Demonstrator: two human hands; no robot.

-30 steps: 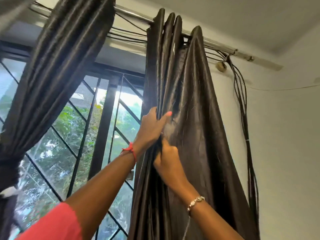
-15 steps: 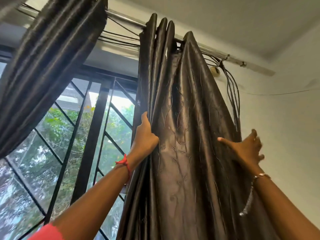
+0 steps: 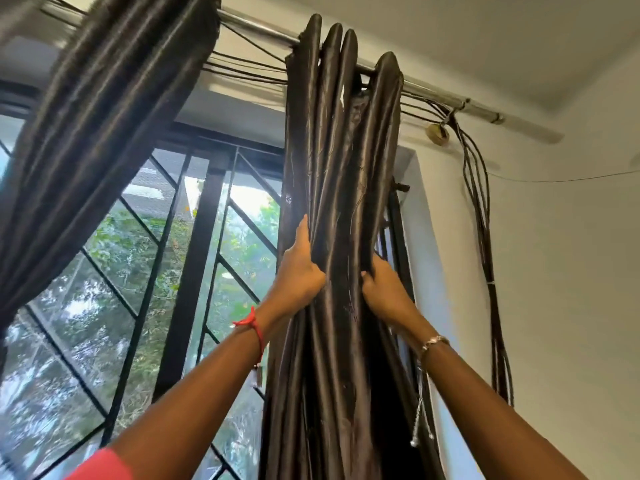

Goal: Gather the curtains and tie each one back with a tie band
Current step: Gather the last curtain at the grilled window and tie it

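Left curtain (image 3: 104, 116): dark glossy fabric, hung from the curtain rod (image 3: 263, 27), drawn slantwise toward the lower left before the window grille (image 3: 199, 254); any tie band lies out of view.
Left hand (image 3: 299, 271): grip closed round the window-side edge of the right curtain (image 3: 339, 188).
Right curtain: satin-sheened, faintly patterned, bunched into upright folds between both hands.
Right hand (image 3: 384, 289): grip clamped on the wall-side folds.
Judged: gathering nearly done; no tie band in sight, tying remains.
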